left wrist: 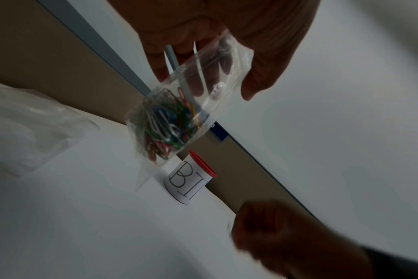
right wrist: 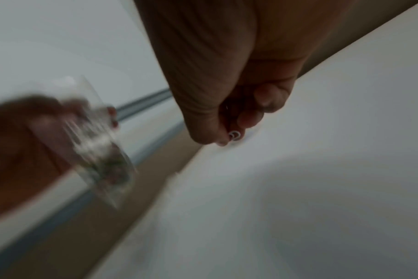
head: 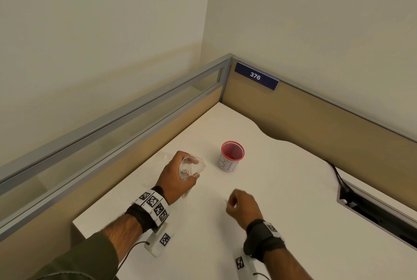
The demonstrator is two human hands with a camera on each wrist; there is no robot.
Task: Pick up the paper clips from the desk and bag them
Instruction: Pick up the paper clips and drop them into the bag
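Observation:
My left hand [head: 180, 173] holds a small clear plastic bag [head: 191, 168] above the white desk [head: 282, 200], its mouth held wide between fingers and thumb. Several coloured paper clips [left wrist: 166, 122] lie bunched in the bag's bottom. To the right and nearer me, my right hand [head: 234, 204] hovers over the desk with its fingertips pinching a white paper clip [right wrist: 234, 135]. In the right wrist view the bag [right wrist: 100, 143] and left hand appear blurred at the left.
A red-rimmed white cup [head: 232, 156] labelled "BIN" stands just right of the bag. A loose clear plastic sheet [left wrist: 29, 128] lies on the desk left of the left hand. Partition walls enclose the desk's far corner; a cable slot [head: 372, 209] opens at the right.

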